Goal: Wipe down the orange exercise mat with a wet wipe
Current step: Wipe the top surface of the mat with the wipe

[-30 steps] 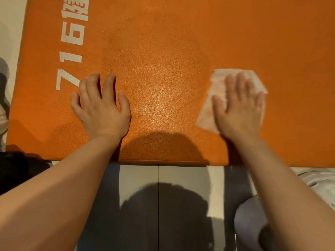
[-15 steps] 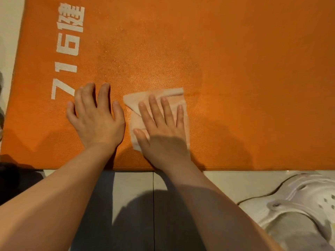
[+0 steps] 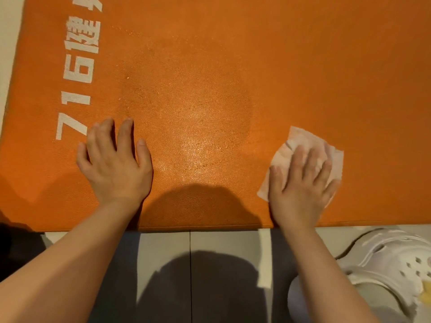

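One wet wipe (image 3: 303, 145) under right hand (image 3: 300, 183), on orange mat (image 3: 303, 66).

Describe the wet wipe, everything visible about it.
The wet wipe is a thin, pale whitish sheet, crumpled and partly folded, translucent enough that orange tints it. It lies flat on the orange mat, near the mat's front edge on the right side. The right hand presses on it with straight, spread fingers, covering its middle; its corners stick out beyond the fingertips and beside the thumb. Nothing else touches it.
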Demonstrator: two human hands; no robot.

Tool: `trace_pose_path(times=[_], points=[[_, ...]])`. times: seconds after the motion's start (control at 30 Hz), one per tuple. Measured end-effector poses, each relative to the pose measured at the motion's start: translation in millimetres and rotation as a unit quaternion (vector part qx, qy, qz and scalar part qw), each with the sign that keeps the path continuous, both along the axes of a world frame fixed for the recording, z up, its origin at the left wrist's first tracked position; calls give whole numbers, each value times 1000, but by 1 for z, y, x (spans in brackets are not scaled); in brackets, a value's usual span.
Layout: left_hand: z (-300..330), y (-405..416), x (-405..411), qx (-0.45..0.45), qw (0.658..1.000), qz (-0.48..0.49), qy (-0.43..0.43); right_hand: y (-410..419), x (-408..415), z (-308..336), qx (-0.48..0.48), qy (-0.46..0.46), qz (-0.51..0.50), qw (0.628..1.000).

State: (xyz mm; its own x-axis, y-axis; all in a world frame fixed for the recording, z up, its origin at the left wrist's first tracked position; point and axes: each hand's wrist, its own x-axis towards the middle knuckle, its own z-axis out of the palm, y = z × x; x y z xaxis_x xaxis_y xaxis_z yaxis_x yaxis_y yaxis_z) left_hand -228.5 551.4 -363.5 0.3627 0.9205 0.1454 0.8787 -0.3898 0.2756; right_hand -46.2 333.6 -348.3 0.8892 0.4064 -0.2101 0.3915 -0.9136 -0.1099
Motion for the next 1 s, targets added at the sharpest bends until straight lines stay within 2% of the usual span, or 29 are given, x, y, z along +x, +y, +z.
trace_pose_path(times=[0.1,0.2,0.37,0.43,0.5,0.63,0.73,0.83,1.0], points=[[1,-1,0,6,1000,-3,0,27,-25,-2,-23,23,61,998],[3,-1,1,4,1000,-2,4,63,-43,-4,-2,14,136,991],[7,1,4,-12,1000,6,15,96,-44,-10,53,12,336,940],[8,0,5,-20,1000,5,22,95,-19,-12,54,5,323,945],[10,0,5,-28,999,6,24,90,18,-14,26,-13,262,965],[12,-3,6,-39,999,11,18,61,110,-8,-9,-5,47,999],[11,-4,8,-33,999,17,23,55,146,-1,2,11,-75,997],[10,-3,6,-41,998,17,36,80,136,-4,9,8,-67,998],[10,0,6,-20,999,17,48,164,67,-12,4,-15,155,988]])
